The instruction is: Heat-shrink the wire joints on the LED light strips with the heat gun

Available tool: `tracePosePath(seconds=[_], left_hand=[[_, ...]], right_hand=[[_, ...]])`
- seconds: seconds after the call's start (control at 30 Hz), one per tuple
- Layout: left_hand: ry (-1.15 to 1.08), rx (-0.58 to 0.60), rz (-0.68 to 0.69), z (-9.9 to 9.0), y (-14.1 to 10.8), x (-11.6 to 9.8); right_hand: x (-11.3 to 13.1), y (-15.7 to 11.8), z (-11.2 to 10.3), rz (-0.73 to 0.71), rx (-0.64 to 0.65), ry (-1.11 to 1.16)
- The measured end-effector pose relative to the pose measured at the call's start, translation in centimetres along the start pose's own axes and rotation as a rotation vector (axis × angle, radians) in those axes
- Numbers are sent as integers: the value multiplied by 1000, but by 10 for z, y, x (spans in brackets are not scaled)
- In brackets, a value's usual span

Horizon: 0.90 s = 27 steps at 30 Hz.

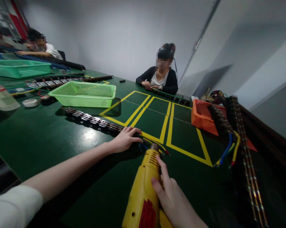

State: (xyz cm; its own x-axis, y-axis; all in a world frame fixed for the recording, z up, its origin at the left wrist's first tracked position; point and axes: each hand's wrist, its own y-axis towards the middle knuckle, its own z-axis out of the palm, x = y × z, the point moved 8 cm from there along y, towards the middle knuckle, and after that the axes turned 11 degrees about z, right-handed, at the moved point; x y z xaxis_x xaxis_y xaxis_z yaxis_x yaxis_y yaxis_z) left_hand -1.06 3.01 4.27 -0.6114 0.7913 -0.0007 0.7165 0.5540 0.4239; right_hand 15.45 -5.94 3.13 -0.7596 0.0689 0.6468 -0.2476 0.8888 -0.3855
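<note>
My right hand (172, 198) is wrapped around a yellow heat gun (143, 190), its index finger lying along the body. The gun's metal nozzle (154, 146) points away from me, close to a bundle of wires (157, 143) with yellow insulation and ring ends. A dark strip with several shiny metal segments (93, 121) lies on the green table. My left hand (127, 138) is closed over the strip's near right end, where the wires come out. Its fingers hide the joint there. A blue wire (143, 147) curls below that hand.
A light green basket (86, 95) stands beyond the strip. An orange basket (206, 115) is on the right, with more wired strips (242, 142) beside it. Yellow tape rectangles (169, 126) mark the green table (50, 152). Across it sits a person (160, 76); another person (48, 50) is far left.
</note>
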Motion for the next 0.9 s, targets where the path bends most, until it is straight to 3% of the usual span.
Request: tracePosePath(seconds=[0.13,0.7,0.9], left_hand=[[-31,-3,-39,0,0,-1],[-98,-44,-15,-9,-2,-3],[-154,-52,-28,-13,9,4]], right_hand=[[1,-3,3,-13,64,-38],[0,-3,-2,-13,-2,-23],[2,-4,-1,-16,14,23]])
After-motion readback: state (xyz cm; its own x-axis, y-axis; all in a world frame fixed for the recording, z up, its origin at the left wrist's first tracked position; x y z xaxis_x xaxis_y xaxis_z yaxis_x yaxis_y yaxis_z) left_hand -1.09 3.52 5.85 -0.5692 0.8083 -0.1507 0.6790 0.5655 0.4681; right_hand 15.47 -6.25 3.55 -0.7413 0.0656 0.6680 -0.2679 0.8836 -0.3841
